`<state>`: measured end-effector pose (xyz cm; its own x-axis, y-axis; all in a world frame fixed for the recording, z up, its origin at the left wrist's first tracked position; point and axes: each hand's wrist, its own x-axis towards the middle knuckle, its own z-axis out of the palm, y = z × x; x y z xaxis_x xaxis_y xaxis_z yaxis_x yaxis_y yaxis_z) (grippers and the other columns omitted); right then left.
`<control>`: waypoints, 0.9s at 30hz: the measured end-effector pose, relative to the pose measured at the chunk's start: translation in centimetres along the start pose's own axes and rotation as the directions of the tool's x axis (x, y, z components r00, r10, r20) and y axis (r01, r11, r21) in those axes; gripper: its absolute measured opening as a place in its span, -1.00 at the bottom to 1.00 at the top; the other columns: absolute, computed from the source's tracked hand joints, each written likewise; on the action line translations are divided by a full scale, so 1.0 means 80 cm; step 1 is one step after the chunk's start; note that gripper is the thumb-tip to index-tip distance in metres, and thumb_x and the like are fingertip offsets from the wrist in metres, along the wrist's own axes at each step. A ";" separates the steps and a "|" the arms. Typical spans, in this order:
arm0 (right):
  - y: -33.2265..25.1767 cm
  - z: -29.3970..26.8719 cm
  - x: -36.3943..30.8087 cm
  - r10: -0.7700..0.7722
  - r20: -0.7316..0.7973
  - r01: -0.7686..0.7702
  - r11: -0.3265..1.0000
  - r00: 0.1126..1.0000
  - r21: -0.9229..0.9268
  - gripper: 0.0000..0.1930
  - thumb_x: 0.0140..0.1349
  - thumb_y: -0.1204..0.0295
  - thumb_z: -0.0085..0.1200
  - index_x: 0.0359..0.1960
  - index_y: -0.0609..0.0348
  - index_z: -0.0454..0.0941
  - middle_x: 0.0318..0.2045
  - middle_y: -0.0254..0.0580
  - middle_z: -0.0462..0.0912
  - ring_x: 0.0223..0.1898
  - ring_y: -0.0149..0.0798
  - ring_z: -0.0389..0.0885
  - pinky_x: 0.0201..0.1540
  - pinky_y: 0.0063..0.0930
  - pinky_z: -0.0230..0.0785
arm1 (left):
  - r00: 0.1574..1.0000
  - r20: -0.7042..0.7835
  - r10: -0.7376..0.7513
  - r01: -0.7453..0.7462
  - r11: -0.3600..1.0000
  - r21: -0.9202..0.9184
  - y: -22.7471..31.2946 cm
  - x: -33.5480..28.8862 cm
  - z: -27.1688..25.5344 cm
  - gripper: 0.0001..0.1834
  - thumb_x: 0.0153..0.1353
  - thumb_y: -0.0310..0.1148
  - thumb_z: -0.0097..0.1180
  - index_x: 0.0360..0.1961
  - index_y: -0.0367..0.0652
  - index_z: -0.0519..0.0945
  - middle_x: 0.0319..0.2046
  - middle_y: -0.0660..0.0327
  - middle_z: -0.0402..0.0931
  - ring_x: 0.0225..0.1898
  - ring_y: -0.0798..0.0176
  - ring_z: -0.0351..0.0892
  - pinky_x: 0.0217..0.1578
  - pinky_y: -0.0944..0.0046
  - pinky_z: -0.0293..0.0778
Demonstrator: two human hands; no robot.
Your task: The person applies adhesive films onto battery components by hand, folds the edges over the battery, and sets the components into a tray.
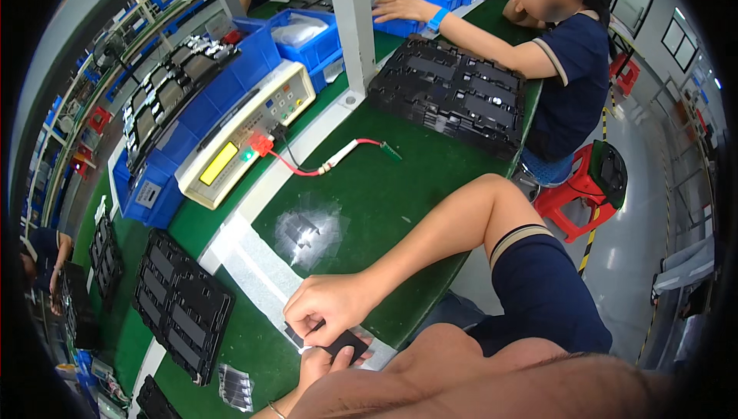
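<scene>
Close to my body, my left hand (323, 367) grips a small flat black rectangular piece (350, 347), with the thumb pressed on its face. My right hand (329, 307) is curled over the piece's far edge, its thumb and fingertips pinched together. What those fingertips hold is hidden, though a dark edge shows beneath them. Both hands are above a whitish strip (257, 273) on the green tabletop (369, 219). Beyond them lies a stack of clear, shiny film sheets (307, 234). More clear pieces (235, 387) lie left of my left hand.
A cream tester (246, 138) with a yellow display has red and black leads running to a small green board (390, 150). Black slotted trays (181, 304) stand left; another stack of trays (450, 96) lies ahead. Blue bins (307, 38) surround a grey post (354, 27). A co-worker (569, 73) sits at right.
</scene>
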<state>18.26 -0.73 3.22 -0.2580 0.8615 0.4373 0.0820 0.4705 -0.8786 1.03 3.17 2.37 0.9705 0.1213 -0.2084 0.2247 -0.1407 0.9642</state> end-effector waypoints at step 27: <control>0.005 -0.013 -0.006 0.279 -0.033 -0.266 0.941 0.960 0.210 -0.53 0.05 0.63 0.04 0.02 0.19 0.21 -0.28 -0.28 0.42 -0.26 -0.48 0.41 -0.22 -0.56 0.27 | 0.990 -0.136 -0.028 -0.049 0.843 -0.535 0.001 -0.002 -0.007 -0.72 0.30 -0.35 -0.24 -0.11 -0.33 0.39 -0.23 0.11 0.51 -0.33 0.34 0.53 -0.32 0.37 0.50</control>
<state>19.41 -0.74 2.83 -0.1928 0.9645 0.1807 -0.0565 0.1730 -0.9833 0.86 3.71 2.55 0.9430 0.2574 -0.2111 0.0946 0.4009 0.9112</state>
